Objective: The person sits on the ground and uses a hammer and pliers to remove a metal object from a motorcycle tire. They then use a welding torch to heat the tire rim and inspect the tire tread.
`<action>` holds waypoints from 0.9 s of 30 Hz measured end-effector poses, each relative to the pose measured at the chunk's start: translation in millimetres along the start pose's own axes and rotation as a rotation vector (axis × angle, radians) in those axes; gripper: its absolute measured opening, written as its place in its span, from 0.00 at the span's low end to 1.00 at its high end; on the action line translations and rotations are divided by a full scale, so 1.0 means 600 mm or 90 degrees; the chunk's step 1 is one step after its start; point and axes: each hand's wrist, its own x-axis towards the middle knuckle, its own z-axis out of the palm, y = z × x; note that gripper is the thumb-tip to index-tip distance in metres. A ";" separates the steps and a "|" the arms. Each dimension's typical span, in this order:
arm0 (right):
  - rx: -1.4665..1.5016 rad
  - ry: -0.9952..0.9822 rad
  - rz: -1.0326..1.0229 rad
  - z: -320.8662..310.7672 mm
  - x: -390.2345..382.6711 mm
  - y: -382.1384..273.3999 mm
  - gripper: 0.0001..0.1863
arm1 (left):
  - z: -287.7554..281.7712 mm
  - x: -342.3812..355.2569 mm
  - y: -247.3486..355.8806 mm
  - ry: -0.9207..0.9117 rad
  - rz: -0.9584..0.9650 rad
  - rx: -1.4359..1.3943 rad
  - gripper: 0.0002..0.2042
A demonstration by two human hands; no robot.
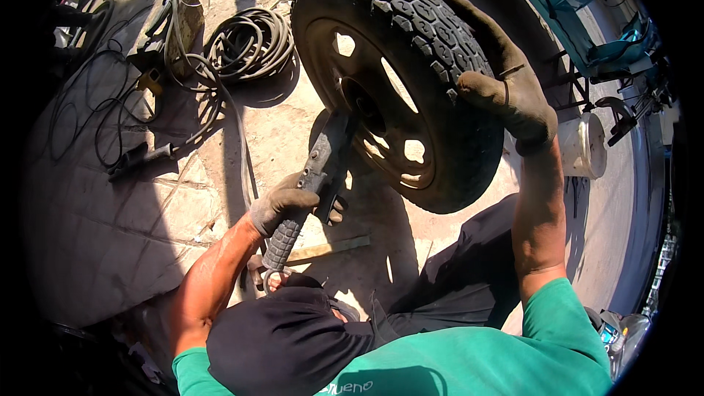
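The wheel [400, 81], a knobby black tyre on a dark spoked rim, stands tilted on paved ground. The gloved right hand [506, 77] rests on its tread, fingers curled over the rubber. The gloved left hand [286, 202] has its fingers closed around a long black tool [312, 183] with a ribbed grip, its tip at the hub. A white cylindrical container [583, 145] stands behind the tyre; coiled hoses [249, 42] lie to the left.
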 end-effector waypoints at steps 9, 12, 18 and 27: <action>0.063 -0.004 0.036 -0.004 -0.017 0.001 0.51 | -0.011 0.039 0.021 -0.010 -0.049 -0.020 0.29; 0.049 -0.016 0.011 -0.002 -0.012 -0.004 0.53 | -0.033 0.026 0.046 -0.021 -0.068 0.003 0.33; 0.052 -0.031 0.061 0.013 -0.023 -0.020 0.61 | -0.029 0.042 0.097 -0.097 -0.187 -0.028 0.44; 0.065 -0.042 0.075 0.055 -0.024 -0.033 0.61 | -0.030 0.027 0.198 -0.014 -0.291 0.299 0.29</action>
